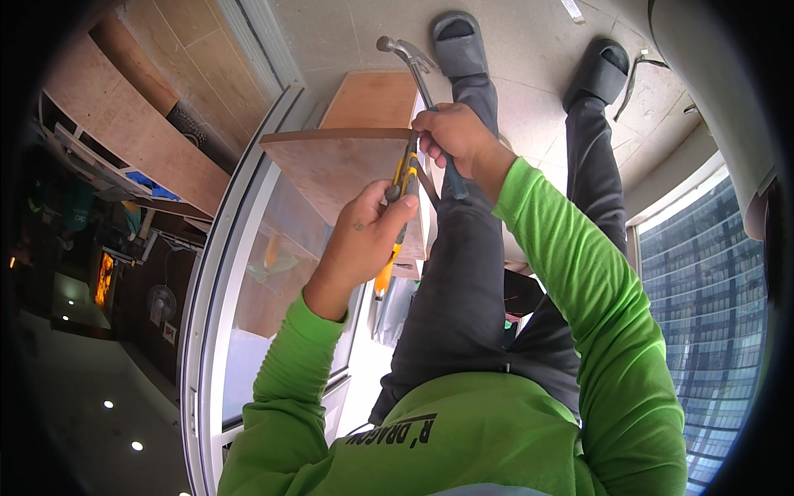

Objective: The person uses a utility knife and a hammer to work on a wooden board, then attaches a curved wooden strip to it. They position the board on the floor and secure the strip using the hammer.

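Observation:
My right hand (463, 139) is closed round the handle of a claw hammer (420, 81). The metal head points away from me, and the blue-grey grip end sticks out below the hand. Just left of it, my left hand (368, 227) grips a yellow-and-black hand tool (386, 277) that looks like pliers. Its dark tip lies by the right corner of a brown-edged wooden board (331, 134), close to my right fingers. Whether the tip touches the board I cannot tell. Beyond the board is a reddish-brown wooden panel (372, 99).
A white-framed glass door (219, 273) runs along the left, with wooden boards (136, 124) past it. My feet, in grey slippers (459, 50), stand on the tiled floor (529, 50). A strap (633, 83) lies by the right foot. At right is a window (703, 306).

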Tool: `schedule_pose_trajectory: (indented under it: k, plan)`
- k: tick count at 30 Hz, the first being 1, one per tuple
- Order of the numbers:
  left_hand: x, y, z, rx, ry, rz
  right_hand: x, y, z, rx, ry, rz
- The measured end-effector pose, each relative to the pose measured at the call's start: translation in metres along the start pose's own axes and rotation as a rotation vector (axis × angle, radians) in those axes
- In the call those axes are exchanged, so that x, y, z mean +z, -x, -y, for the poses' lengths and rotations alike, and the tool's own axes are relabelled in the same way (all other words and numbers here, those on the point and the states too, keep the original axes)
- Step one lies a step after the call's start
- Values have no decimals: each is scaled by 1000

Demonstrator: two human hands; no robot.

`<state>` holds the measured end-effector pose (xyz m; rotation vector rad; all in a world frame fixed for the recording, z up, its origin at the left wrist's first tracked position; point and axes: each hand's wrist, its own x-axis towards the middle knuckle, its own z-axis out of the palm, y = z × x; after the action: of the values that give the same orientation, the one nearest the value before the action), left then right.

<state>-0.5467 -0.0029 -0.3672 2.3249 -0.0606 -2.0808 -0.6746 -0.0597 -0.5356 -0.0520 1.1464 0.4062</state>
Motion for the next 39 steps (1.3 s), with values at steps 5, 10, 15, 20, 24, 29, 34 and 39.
schedule_pose_trajectory:
  k: [5, 10, 15, 20, 24, 29, 34, 39]
  plan:
    - [1, 0, -1, 9, -11, -14, 0, -2, 0, 6, 3, 2]
    - [0, -1, -5, 12, -44, -3, 0, 0, 2, 6, 11, 2]
    - [0, 0, -6, -7, -33, -6, 0, -2, 2, 9, 26, -8]
    - [0, -1, -3, 2, -27, -7, -1, -3, 3, 20, 42, 9]
    - [0, -1, -3, 8, -32, -12, -1, -2, 5, 26, 53, 6]
    - [-1, -1, -4, -12, -9, -6, 0, -3, 3, 31, 47, 5]
    - [-1, -1, -2, -5, -11, -12, 1, -1, 6, 34, 63, -4]
    - [-1, -1, -4, -6, 17, 1, -1, -4, 3, 24, 50, 10]
